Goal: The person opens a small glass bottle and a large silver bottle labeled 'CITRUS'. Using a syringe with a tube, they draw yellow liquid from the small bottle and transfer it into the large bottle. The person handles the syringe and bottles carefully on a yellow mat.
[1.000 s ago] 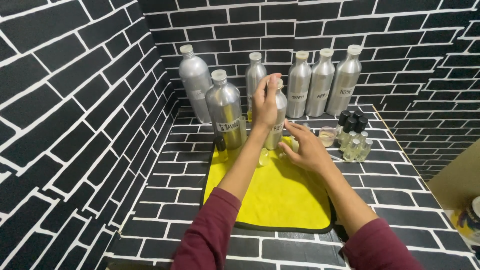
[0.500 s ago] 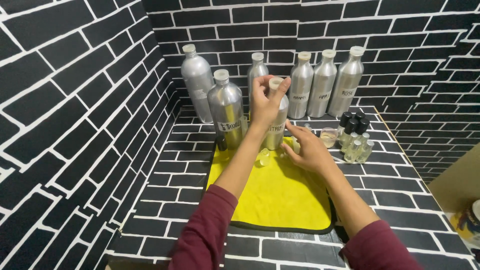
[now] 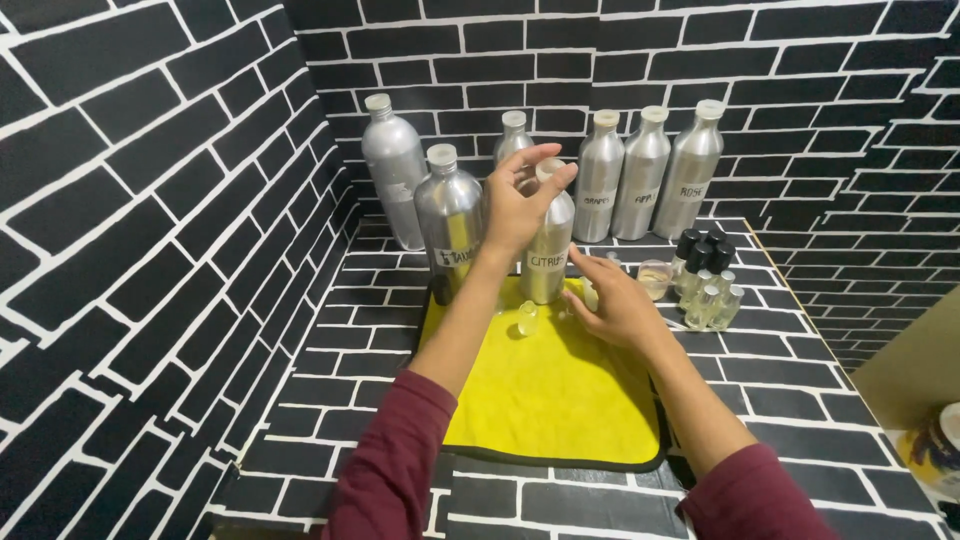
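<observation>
Left hand (image 3: 520, 205) is raised over the cap of the front aluminium bottle (image 3: 548, 255), fingers spread and curled loosely round the cap without a firm clamp visible; thumb and forefinger are at the cap's rim. Right hand (image 3: 615, 305) rests low at the bottle's base, fingers together and flat, closed on nothing that can be seen. The bottle stands upright at the far edge of the yellow cloth (image 3: 550, 390), with a small clear vial (image 3: 527, 318) upright on the cloth just beside it. In my judgement the cap work wants a steady base: the right hand should brace the bottle's body (it is tall and narrow, so it tips easily) and the left should turn squarely, well clear of the vial. A second labelled bottle (image 3: 449, 225) stands to the left; four more line the back wall (image 3: 640, 60). A cluster of small capped vials (image 3: 705, 285) sits to the right. The surface and walls are black brick-pattern with white lines
</observation>
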